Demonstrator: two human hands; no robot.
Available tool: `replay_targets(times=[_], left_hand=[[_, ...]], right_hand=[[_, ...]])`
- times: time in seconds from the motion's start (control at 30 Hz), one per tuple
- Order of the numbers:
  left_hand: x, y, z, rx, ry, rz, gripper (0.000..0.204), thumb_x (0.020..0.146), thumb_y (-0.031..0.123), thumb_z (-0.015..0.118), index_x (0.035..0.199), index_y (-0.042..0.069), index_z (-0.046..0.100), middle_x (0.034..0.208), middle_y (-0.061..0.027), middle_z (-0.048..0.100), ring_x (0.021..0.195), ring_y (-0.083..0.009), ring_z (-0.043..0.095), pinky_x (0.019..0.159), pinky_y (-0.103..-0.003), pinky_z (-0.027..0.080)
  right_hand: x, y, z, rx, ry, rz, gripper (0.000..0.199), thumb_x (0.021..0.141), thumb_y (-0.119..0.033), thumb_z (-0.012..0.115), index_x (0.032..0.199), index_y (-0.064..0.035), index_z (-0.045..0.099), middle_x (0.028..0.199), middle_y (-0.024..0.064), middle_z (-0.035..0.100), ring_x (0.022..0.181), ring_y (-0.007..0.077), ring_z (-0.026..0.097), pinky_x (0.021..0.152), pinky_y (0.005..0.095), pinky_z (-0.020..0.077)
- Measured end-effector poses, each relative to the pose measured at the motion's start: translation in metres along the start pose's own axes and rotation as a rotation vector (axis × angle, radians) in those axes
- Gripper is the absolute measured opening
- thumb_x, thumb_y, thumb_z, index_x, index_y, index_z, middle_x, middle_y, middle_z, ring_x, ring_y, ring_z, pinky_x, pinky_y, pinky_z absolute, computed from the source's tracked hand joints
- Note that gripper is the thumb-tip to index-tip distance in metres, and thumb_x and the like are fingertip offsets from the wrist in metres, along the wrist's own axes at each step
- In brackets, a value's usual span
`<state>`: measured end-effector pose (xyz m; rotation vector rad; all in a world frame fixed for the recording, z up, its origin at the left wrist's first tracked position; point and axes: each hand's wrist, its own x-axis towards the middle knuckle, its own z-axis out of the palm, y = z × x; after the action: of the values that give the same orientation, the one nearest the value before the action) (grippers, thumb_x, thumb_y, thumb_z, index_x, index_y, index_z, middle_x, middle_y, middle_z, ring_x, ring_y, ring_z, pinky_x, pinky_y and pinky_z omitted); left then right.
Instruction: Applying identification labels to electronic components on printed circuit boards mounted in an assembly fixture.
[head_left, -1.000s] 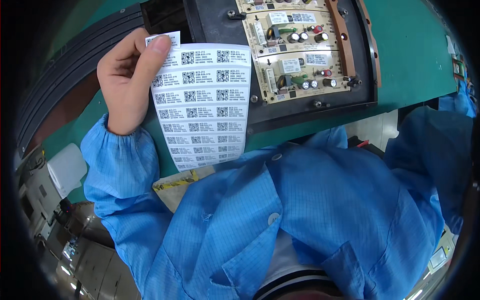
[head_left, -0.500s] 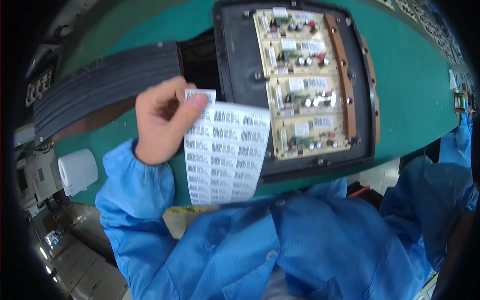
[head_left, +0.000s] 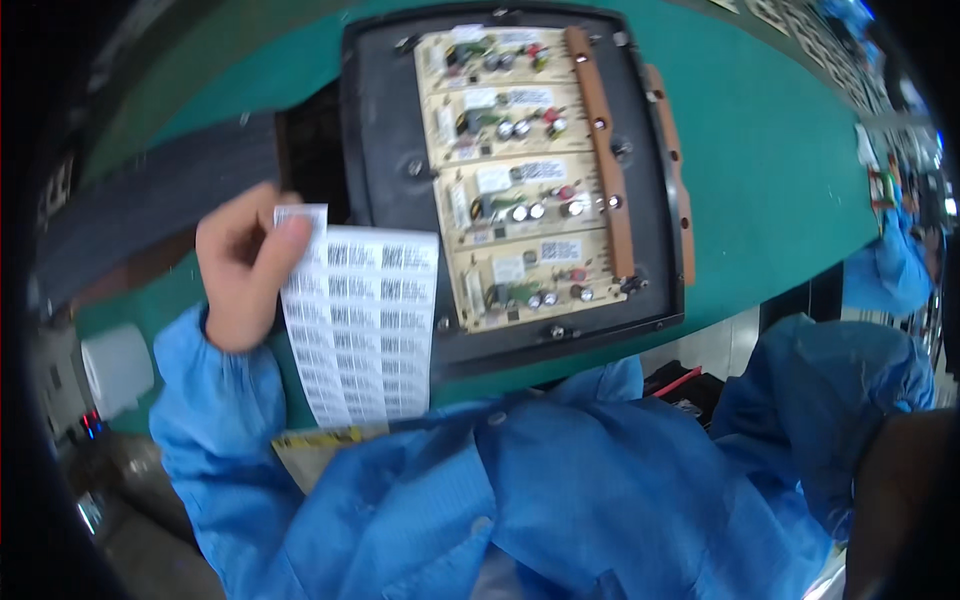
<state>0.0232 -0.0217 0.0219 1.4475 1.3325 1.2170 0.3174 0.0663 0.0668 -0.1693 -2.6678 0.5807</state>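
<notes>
Left fingers: thumb and forefinger pinched together on the label sheet's upper left corner; left hand (head_left: 240, 275) at the table's near side.
Label sheet (head_left: 362, 335): white, hanging below the pinch, rows three across. Each label bears a square code and small print, blurred. The pinched label juts above the top edge.
Right fingers: cannot tell; beyond the right sleeve (head_left: 820, 385) only a dark, blurred patch.
Boards (head_left: 520, 172): four in a column, right of the sheet. Coded white stickers (head_left: 560, 251), print too soft to read.
Tray (head_left: 388, 150): black, under the boards; in view the sheet overlaps its near left corner, contact unclear.
Bars: brown bar (head_left: 607, 160) along the boards' right side; second bar (head_left: 672, 165) outside the tray's rim.
Left side: dark rail (head_left: 165, 215) behind the hand, white roll (head_left: 118, 372) nearer.
Table (head_left: 765, 170): green, stretching right from the tray; curved near edge by the wearer's coat (head_left: 590, 475).
Far right: co-worker's blue sleeve (head_left: 888, 272).
</notes>
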Motion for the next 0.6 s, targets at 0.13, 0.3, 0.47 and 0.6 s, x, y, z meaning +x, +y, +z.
replay_targets(times=[0.13,0.3,0.47,0.6], left_hand=[[-0.003,-0.001,0.002,-0.053,0.012,-0.084,0.030,0.091,0.005,0.061,0.068,0.004,0.043,0.068,0.0004,0.053,0.062,-0.0025,0.042,0.055,-0.020,0.032],[-0.003,-0.002,0.004,-0.066,0.003,-0.080,0.028,0.091,0.005,0.063,0.069,0.004,0.044,0.070,0.0003,0.057,0.064,-0.0021,0.046,0.055,-0.020,0.035],[-0.002,-0.004,0.002,-0.063,0.010,-0.047,0.029,0.091,0.006,0.063,0.068,0.004,0.046,0.071,0.0000,0.058,0.063,-0.0020,0.048,0.055,-0.020,0.037],[-0.003,-0.006,0.001,-0.060,-0.008,-0.039,0.029,0.091,0.006,0.063,0.068,0.004,0.046,0.070,0.0000,0.058,0.062,-0.0021,0.048,0.055,-0.020,0.036]], right_hand=[[-0.002,-0.005,-0.002,-0.001,0.007,0.021,0.035,0.088,-0.021,0.066,0.119,-0.0067,0.058,0.091,0.0085,0.062,0.076,0.0158,0.060,0.063,0.0295,0.0479],[-0.007,-0.006,0.001,0.002,0.014,0.031,0.034,0.088,-0.020,0.066,0.119,-0.0073,0.059,0.091,0.0080,0.062,0.076,0.0149,0.060,0.062,0.0293,0.0476],[-0.006,-0.011,-0.026,0.026,0.125,0.098,0.034,0.088,-0.019,0.065,0.119,-0.0078,0.060,0.091,0.0076,0.062,0.075,0.0140,0.060,0.062,0.0290,0.0473],[-0.002,0.007,-0.046,-0.113,0.474,0.270,0.033,0.088,-0.019,0.065,0.119,-0.0082,0.060,0.090,0.0072,0.062,0.075,0.0133,0.059,0.061,0.0287,0.0471]])
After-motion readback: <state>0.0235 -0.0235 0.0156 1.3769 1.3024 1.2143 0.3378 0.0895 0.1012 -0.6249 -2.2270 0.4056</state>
